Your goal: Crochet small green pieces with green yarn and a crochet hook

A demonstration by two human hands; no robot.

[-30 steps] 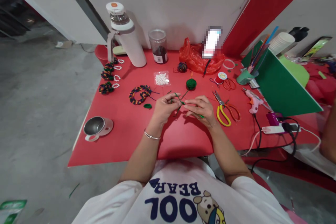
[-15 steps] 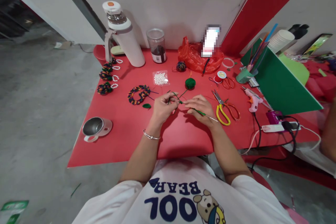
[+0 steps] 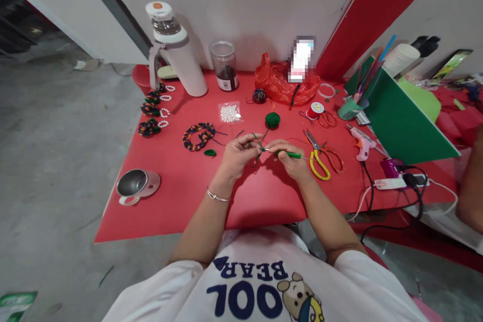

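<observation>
My left hand [image 3: 237, 155] is closed in a pinch on a strand of green yarn [image 3: 257, 142] just above the red table [image 3: 181, 196]. The strand runs back to a green yarn ball [image 3: 272, 119]. My right hand [image 3: 292, 160] is closed round a crochet hook with a green handle [image 3: 290, 154], its metal tip pointing left into the yarn at my left fingers. The two hands almost touch at the tip.
Yellow-handled scissors [image 3: 319, 163], red-handled scissors [image 3: 327, 119], a pink glue gun [image 3: 360, 142], a power strip with cables [image 3: 400, 181], a white flask [image 3: 173, 53], a jar [image 3: 225, 65], a steel cup [image 3: 133, 184], a multicoloured crochet ring [image 3: 197, 136], a bead bag [image 3: 230, 112]. Another person's arm [image 3: 470, 181] at right.
My right hand has turned and slid back along the hook, so the green handle now shows pointing right and level; before, the hook slanted down under the hand. My left hand holds its place.
</observation>
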